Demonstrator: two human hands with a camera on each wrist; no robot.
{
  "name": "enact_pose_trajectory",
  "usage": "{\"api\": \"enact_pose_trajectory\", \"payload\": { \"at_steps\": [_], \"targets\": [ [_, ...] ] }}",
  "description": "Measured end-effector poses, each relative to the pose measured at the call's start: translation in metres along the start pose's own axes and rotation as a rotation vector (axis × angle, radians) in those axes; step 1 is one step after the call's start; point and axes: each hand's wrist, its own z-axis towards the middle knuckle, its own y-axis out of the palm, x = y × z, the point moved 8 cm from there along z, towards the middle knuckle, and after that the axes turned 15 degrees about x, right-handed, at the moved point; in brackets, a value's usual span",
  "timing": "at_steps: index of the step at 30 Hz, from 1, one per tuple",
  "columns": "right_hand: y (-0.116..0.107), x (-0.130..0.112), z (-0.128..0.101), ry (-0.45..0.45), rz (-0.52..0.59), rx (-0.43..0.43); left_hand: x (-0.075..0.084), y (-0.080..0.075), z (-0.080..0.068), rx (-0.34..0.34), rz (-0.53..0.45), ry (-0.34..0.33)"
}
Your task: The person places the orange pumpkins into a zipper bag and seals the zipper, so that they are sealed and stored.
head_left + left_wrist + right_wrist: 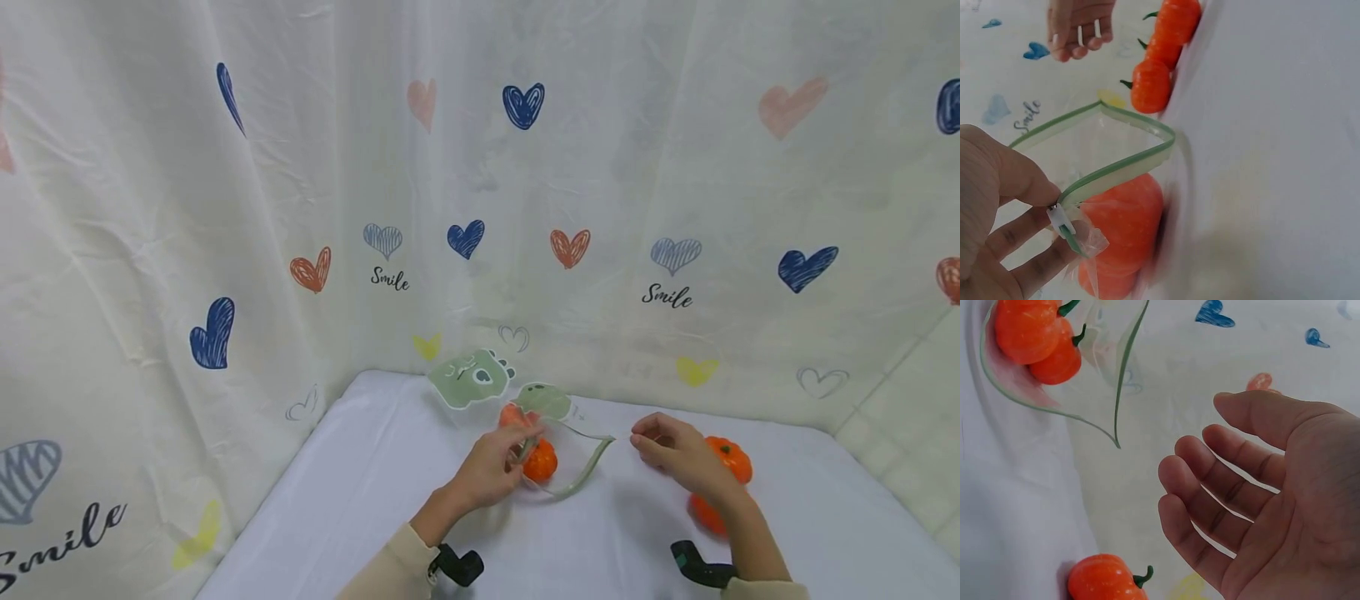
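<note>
The curtain (675,167) behind the bench (360,500) carries coloured hearts and the word "Smile" in black script, readable twice on the back panel and once lower left. The clear zip bag (558,454) with a green-edged mouth (a green cartoon face is printed at its far end) lies with its long axis running from the back wall toward the person, mouth gaping toward the right hand (678,454). The left hand (491,471) pinches the bag's white slider at the mouth's corner. Orange toy pumpkins (540,460) sit inside, just beside that grip. The right hand hovers with relaxed, spread fingers, holding nothing; two more pumpkins (729,458) lie beneath it.
</note>
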Motion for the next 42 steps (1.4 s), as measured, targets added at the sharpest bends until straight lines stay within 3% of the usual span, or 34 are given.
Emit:
{"api": "enact_pose_trajectory", "payload": {
  "at_steps": [8,16,31,42],
  "targets": [
    [-0.021,0.007,-0.003,0.015,-0.014,0.027,-0.002,-0.002,0.001,0.013,0.022,-0.007],
    [-0.041,0.020,-0.006,0.131,-0.088,0.034,-0.003,-0.005,0.002,0.021,0.012,-0.016],
    [-0.078,0.045,-0.010,0.191,-0.181,0.108,-0.004,-0.009,0.004,0.036,-0.005,-0.014],
    [-0.093,0.090,-0.015,0.309,-0.192,0.032,-0.002,-0.011,0.004,0.044,0.004,0.009]
  ]
}}
